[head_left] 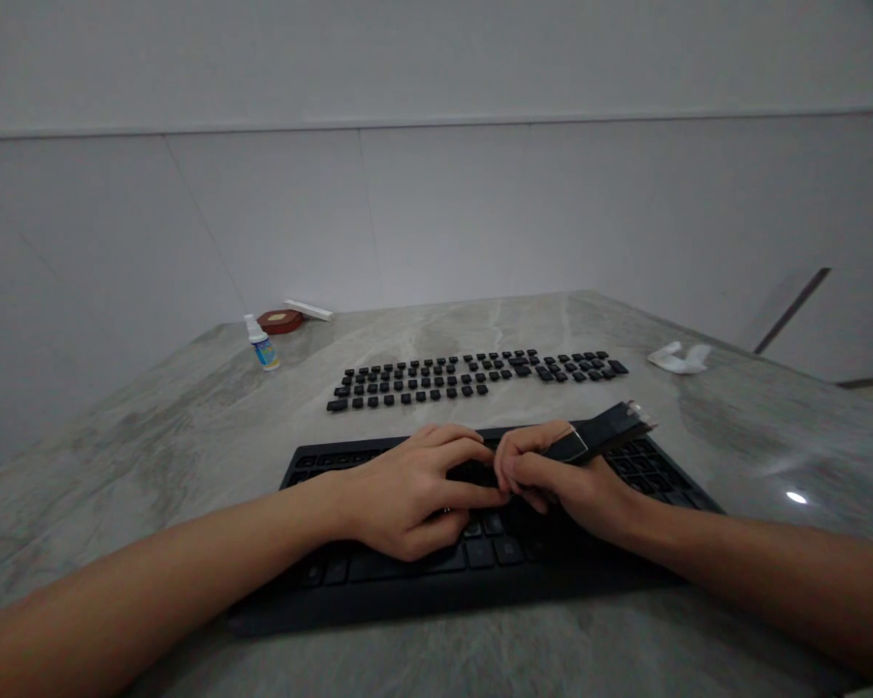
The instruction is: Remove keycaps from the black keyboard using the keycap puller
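Observation:
A black keyboard (378,603) lies on the table in front of me, with keys in place along its front row and right side. My left hand (426,490) rests over its middle, fingers spread and the tips of some touching or nearly touching the other hand's fingers. My right hand (545,470) is closed around a flat black tool (603,431) whose shiny, pale end points up and to the right. Its other end is hidden in the fist. The hands cover the middle of the keyboard, so the keys beneath cannot be seen.
Behind the keyboard, several loose black keycaps (435,395) stand in rows on the grey marbled table (189,427). A small spray bottle (266,351), a reddish-brown box (280,324) and a white strip (307,310) are at the back left. Crumpled white tissue (680,360) lies right.

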Tool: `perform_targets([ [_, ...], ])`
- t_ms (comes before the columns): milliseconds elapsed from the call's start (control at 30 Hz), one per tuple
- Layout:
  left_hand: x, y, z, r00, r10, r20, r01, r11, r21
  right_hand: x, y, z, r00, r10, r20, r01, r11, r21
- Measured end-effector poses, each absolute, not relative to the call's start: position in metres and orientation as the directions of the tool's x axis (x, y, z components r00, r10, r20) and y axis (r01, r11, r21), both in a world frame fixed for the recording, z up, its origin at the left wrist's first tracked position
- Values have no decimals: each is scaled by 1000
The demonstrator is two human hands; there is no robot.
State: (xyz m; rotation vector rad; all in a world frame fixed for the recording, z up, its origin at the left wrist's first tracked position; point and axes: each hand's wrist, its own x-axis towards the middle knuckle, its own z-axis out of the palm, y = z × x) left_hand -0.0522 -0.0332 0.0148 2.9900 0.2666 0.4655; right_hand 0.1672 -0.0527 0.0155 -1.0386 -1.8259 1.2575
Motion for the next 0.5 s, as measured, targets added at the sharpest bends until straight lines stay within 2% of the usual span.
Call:
perform_targets([
  [100, -52, -33, 15, 942, 205, 267, 173, -975, 140, 167, -53, 17, -507, 862, 7, 204, 127, -971],
  [200, -52, -32, 17, 951, 197, 239, 165, -975, 148, 166, -54, 19, -540, 841, -10, 158, 90, -983],
  [300, -52, -32, 17, 953, 181, 244, 143, -976, 165, 163, -55, 19, -530, 848, -17, 138, 67, -988],
  [500, -51, -31, 14, 955, 171, 241, 123, -972, 201, 159, -57, 20, -503, 859, -100, 60, -81, -995],
])
